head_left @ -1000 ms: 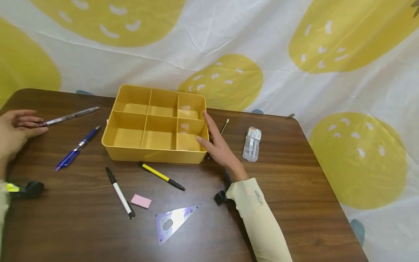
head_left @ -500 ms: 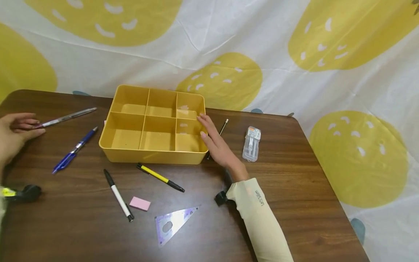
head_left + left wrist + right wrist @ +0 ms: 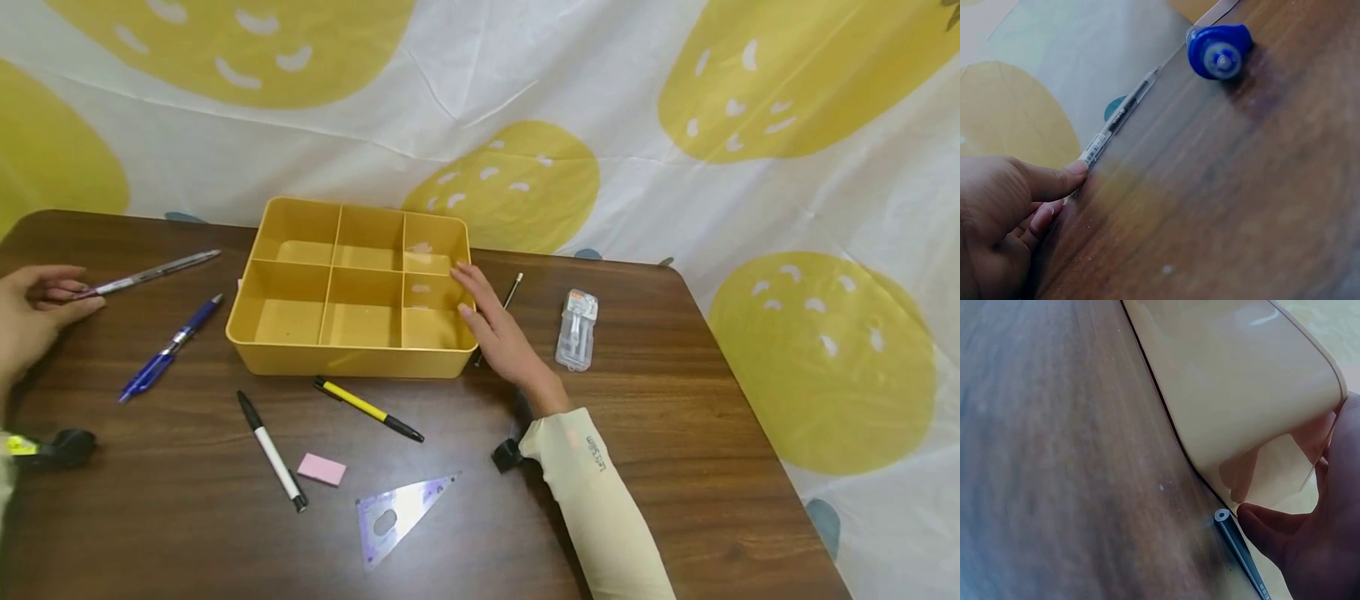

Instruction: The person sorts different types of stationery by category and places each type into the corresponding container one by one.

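Note:
At the table's left end my left hand [image 3: 33,312] pinches the rear end of a clear pen [image 3: 161,269] between thumb and fingers; the left wrist view shows the pen's label just beyond the thumb. The pen's tip points toward the box. A yellow divided storage box [image 3: 352,362] stands at the back of the table, its compartments bare. My right hand [image 3: 502,337] holds the box's right side, with the thumb and a finger over the rim and other fingers low along the outer wall. A dark pencil [image 3: 1238,550] lies close beside that hand.
A blue pen [image 3: 171,348], a white marker [image 3: 272,454], a yellow-and-black pen [image 3: 367,407], a pink eraser [image 3: 322,469] and a clear set square [image 3: 401,517] lie on the table [image 3: 697,492]. A clear plastic case [image 3: 577,331] lies to the right. A patterned curtain [image 3: 637,200] hangs behind.
The right hand's forefinger has shifted from the box's outer edge to over its rim, and the thumb has drawn back a little. The left hand stays at the clear pen. The head view has shifted slightly.

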A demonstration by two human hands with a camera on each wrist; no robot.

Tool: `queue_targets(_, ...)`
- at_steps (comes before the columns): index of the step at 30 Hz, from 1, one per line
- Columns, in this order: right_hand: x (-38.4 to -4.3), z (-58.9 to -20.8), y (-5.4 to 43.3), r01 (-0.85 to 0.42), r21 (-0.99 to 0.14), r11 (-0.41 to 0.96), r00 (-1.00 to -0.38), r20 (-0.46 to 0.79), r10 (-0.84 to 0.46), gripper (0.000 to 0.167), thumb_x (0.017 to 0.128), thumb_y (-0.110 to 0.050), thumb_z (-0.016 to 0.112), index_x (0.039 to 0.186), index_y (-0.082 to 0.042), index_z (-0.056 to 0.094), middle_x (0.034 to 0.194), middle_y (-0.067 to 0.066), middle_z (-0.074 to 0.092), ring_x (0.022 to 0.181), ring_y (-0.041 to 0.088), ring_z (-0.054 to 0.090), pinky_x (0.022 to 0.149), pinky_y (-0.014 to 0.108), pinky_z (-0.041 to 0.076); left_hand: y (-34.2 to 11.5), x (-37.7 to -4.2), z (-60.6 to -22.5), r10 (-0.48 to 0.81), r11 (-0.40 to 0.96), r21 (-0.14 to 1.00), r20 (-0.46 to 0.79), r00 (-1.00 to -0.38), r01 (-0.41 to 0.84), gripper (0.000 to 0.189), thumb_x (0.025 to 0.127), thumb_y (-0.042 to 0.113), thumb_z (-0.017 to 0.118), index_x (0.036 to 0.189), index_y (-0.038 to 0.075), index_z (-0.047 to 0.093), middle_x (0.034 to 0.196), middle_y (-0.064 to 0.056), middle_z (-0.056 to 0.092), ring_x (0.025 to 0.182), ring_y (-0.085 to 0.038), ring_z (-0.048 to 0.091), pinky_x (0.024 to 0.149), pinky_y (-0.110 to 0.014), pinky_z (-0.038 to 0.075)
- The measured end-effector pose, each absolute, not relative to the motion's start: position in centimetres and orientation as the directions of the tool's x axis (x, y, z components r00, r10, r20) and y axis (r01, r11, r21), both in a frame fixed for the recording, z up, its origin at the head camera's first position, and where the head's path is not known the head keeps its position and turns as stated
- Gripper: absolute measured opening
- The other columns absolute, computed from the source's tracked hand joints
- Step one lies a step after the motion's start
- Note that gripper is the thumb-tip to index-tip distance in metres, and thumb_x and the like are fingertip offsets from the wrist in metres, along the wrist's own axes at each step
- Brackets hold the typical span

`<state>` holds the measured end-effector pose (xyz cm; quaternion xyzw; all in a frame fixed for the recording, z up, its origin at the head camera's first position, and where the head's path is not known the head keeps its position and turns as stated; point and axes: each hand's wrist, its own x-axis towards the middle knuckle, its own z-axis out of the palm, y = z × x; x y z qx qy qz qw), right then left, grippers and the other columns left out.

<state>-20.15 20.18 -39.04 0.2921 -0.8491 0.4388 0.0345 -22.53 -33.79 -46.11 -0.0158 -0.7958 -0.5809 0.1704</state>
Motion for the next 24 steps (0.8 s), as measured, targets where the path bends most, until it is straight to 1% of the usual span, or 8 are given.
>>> queue_targets(2, -20.7, -40.0, 20.5, -0.535, -0.716, 0.448, -0.825, 0.327, -0.462, 0.047, 0.105, -0.023, 0.037, 0.15, -0.011, 0.03, 0.157, 0.01, 0.017, 0.145, 0.02, 0.005, 0.114, 0.039, 0.01, -33.8, -22.5, -46.1, -0.166, 0.326, 0.919, 0.288, -0.943, 0.223, 0.053, 0.083, -0.008, 0.068, 0.094, 0.043, 0.059, 0.077, 0.033, 0.059, 0.07, 0.013, 0.051, 0.062, -0.002, 0.037)
queue_targets(5, -20.7, -40.0, 20.5, -0.538, -0.711, 0.453, -0.824, 0.33, -0.46, 0.047, 0.104, -0.018, 0.038, 0.15, -0.011, 0.03, 0.157, 0.009, 0.018, 0.145, 0.023, 0.006, 0.114, 0.039, 0.01, -33.8, -22.6, -46.2, -0.167, 0.333, 0.918, 0.285, -0.944, 0.218, 0.051, 0.083, -0.005, 0.07, 0.094, 0.044, 0.059, 0.076, 0.033, 0.058, 0.069, 0.013, 0.05, 0.06, -0.002, 0.037)
queue_targets(8, -20.7, -39.5, 20.2, -0.544, -0.707, 0.451, -0.821, 0.337, -0.462, 0.047, 0.104, -0.011, 0.039, 0.149, -0.006, 0.03, 0.157, 0.012, 0.018, 0.144, 0.023, 0.007, 0.114, 0.038, 0.01, -33.7, -22.6, -46.1, -0.177, 0.368, 0.907, 0.286, -0.942, 0.206, 0.05, 0.083, -0.003, 0.071, 0.092, 0.045, 0.058, 0.075, 0.032, 0.055, 0.068, 0.014, 0.049, 0.06, -0.002, 0.036)
queue_targets(12, -19.6, -37.8, 19.5, -0.528, -0.728, 0.438, -0.827, 0.324, -0.46, 0.047, 0.102, -0.003, 0.04, 0.147, 0.004, 0.028, 0.155, 0.021, 0.018, 0.144, 0.027, 0.007, 0.114, 0.039, 0.009, -33.5, -22.6, -45.8, -0.158, 0.469, 0.866, 0.276, -0.948, 0.174, 0.049, 0.084, 0.003, 0.072, 0.086, 0.049, 0.055, 0.072, 0.031, 0.05, 0.066, 0.014, 0.045, 0.059, -0.003, 0.034)
queue_targets(17, -18.9, -36.9, 19.2, -0.507, -0.746, 0.431, -0.836, 0.304, -0.457, 0.048, 0.101, -0.001, 0.04, 0.146, 0.008, 0.025, 0.154, 0.026, 0.016, 0.143, 0.034, 0.008, 0.114, 0.037, 0.009, -33.2, -22.5, -45.2, -0.159, 0.524, 0.846, 0.209, -0.965, 0.097, 0.045, 0.087, 0.012, 0.071, 0.078, 0.051, 0.053, 0.069, 0.031, 0.047, 0.064, 0.01, 0.042, 0.057, -0.006, 0.033)
queue_targets(20, -19.5, -38.0, 19.7, -0.513, -0.739, 0.437, -0.835, 0.312, -0.454, 0.05, 0.102, -0.003, 0.04, 0.149, 0.003, 0.024, 0.155, 0.022, 0.015, 0.144, 0.031, 0.008, 0.114, 0.038, 0.009, -33.1, -22.5, -44.9, -0.162, 0.512, 0.856, 0.182, -0.97, 0.074, 0.042, 0.087, 0.013, 0.071, 0.075, 0.05, 0.054, 0.068, 0.031, 0.048, 0.063, 0.01, 0.043, 0.056, -0.007, 0.033)
queue_targets(22, -20.0, -38.8, 20.0, -0.512, -0.732, 0.449, -0.837, 0.309, -0.451, 0.051, 0.103, -0.006, 0.039, 0.15, -0.001, 0.022, 0.157, 0.018, 0.014, 0.144, 0.026, 0.007, 0.114, 0.039, 0.009, -33.1, -22.5, -44.7, -0.159, 0.527, 0.847, 0.172, -0.972, 0.064, 0.042, 0.088, 0.016, 0.071, 0.073, 0.051, 0.054, 0.067, 0.032, 0.047, 0.062, 0.011, 0.043, 0.054, -0.008, 0.033)
queue_targets(24, -20.5, -39.6, 20.4, -0.507, -0.727, 0.463, -0.842, 0.303, -0.447, 0.053, 0.104, -0.012, 0.039, 0.153, -0.009, 0.02, 0.159, 0.012, 0.012, 0.144, 0.019, 0.006, 0.114, 0.038, 0.01, -33.0, -22.5, -44.5, -0.153, 0.55, 0.833, 0.169, -0.974, 0.058, 0.042, 0.088, 0.018, 0.07, 0.071, 0.052, 0.053, 0.066, 0.033, 0.047, 0.061, 0.011, 0.043, 0.054, -0.009, 0.033)
